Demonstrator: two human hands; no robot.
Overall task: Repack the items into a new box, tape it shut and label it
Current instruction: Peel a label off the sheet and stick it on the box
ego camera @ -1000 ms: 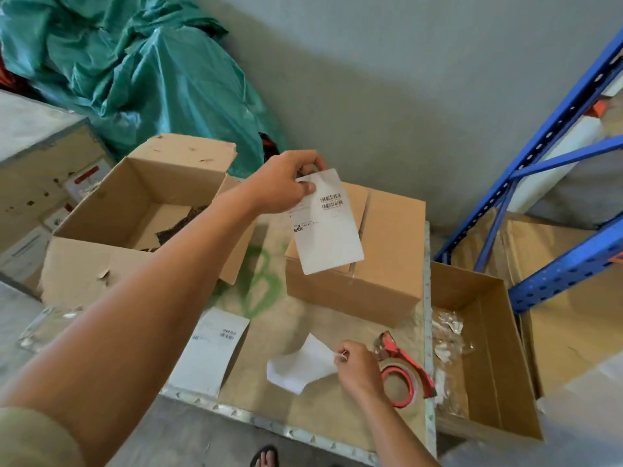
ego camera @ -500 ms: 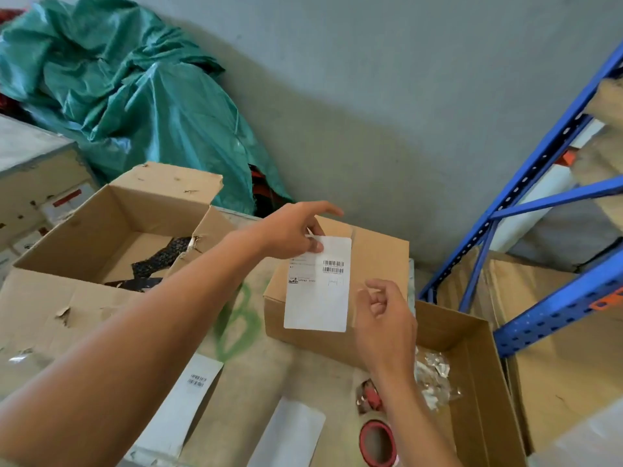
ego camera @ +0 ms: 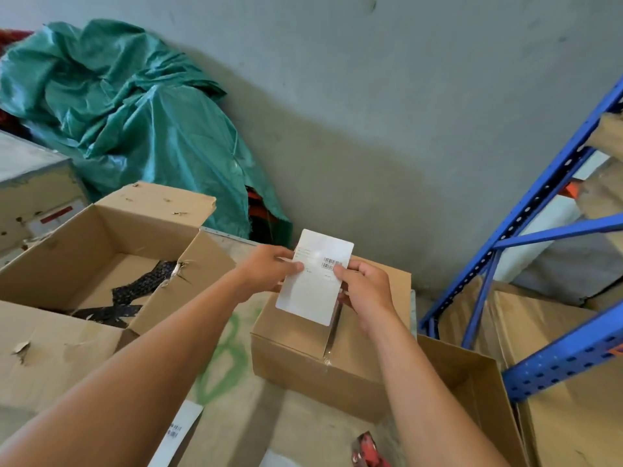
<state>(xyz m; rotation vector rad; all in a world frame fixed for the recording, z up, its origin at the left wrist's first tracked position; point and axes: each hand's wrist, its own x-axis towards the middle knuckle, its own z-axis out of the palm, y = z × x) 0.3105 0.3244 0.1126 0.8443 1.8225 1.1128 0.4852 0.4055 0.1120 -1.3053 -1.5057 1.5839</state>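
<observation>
Now the right hand (ego camera: 365,288) has joined the left hand (ego camera: 266,271) pinching the label (ego camera: 312,298).

- The closed box (ego camera: 303,352) is sitting on the table (ego camera: 249,426), to the right of the open box (ego camera: 101,237).
- The label (ego camera: 315,281) is hanging over the closed box, with the left hand (ego camera: 266,271) pinching its left edge and the right hand (ego camera: 367,291) its right edge.
- The tape dispenser (ego camera: 367,449) is lying in front of the closed box.
- The shelving rack (ego camera: 539,203) is standing to the right.
- The tarp (ego camera: 135,112) is lying behind the open box.
</observation>
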